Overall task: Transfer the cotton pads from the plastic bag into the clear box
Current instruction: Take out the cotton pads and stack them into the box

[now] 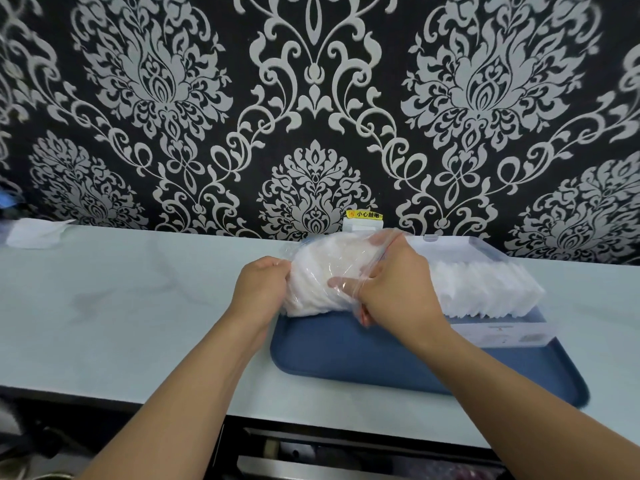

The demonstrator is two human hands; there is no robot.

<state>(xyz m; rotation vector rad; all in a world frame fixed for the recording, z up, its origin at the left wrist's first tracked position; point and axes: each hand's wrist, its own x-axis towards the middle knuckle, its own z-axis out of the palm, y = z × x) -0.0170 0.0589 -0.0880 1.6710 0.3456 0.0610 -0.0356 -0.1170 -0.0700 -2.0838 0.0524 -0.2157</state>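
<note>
Over the tray [346, 351], both hands [263, 289] grip the plastic bag [322, 268], seemingly mid-air.

It looks like a room in a home: black wallpaper [194, 98] with an ornate silver damask pattern rises behind a pale worktop [138, 306], a wall socket [363, 221] carries a yellow warning sticker, and a blue tray [346, 348] rests there.
</note>
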